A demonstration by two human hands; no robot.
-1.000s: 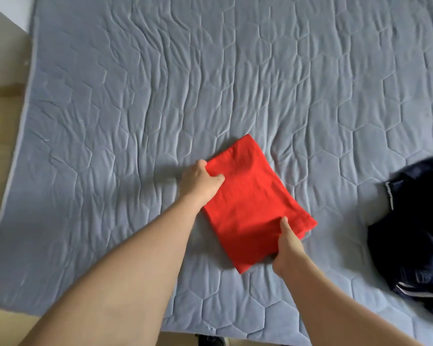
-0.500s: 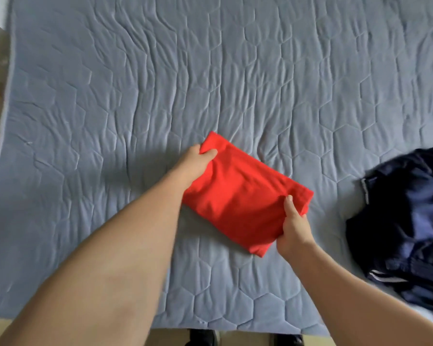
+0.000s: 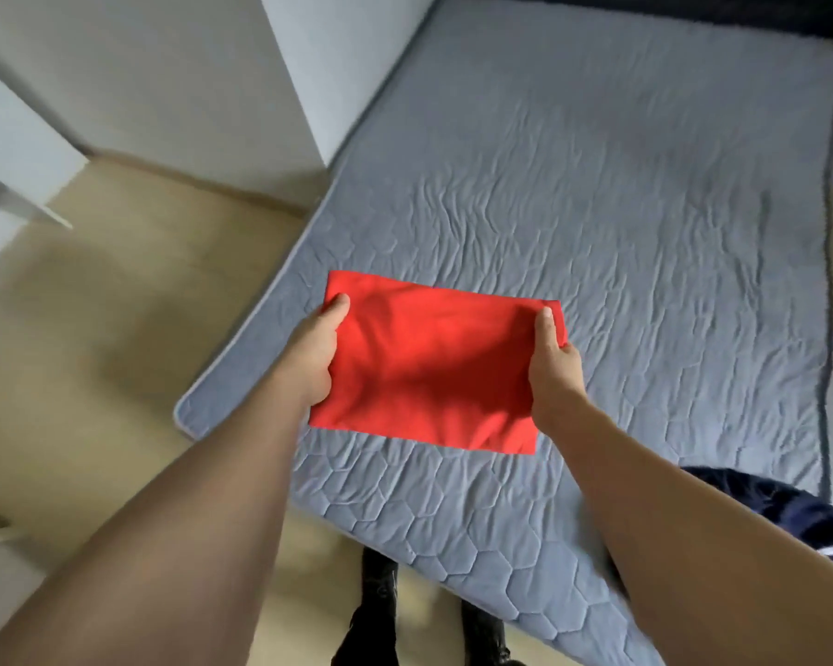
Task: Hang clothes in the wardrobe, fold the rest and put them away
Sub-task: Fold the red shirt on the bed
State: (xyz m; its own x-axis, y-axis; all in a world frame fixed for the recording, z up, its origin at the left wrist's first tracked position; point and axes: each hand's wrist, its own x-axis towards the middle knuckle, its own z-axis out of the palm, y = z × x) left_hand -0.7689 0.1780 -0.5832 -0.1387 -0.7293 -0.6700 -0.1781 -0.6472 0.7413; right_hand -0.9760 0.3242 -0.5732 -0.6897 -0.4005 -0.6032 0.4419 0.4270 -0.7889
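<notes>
The folded red garment [image 3: 429, 362] is a flat, near-rectangular bundle, bright red, with no print, label or seam showing from above. Its top face is smooth apart from soft creases; a darker shadow runs across the middle and lower part. The far edge is straight, the near edge slightly uneven, and the near right corner is squared off. It is held between both hands over the near left part of the bed [image 3: 645, 209]; whether its underside touches the cover or hangs just clear of it cannot be told from this angle. The left hand [image 3: 316, 353] has its grip on the left short edge: the thumb lies on top near the far left corner, and the fingers are tucked beneath the cloth, out of sight. The right hand [image 3: 554, 362] has its grip on the right short edge in the same manner, thumb on top near the far right corner, fingers under the fabric. Both forearms are bare and reach in from the bottom of the view. The bed carries a grey-blue quilted cover stitched in a hexagon pattern, wrinkled towards the middle. A dark navy garment [image 3: 789, 511] lies crumpled at the near right edge of the bed, well apart from the red one, with a white stripe at its lower part. Beige floor [image 3: 92, 353] lies left of the bed, with white furniture panels [image 3: 304, 64] beyond it. Dark shoes [image 3: 381, 612] show at the bottom edge.
</notes>
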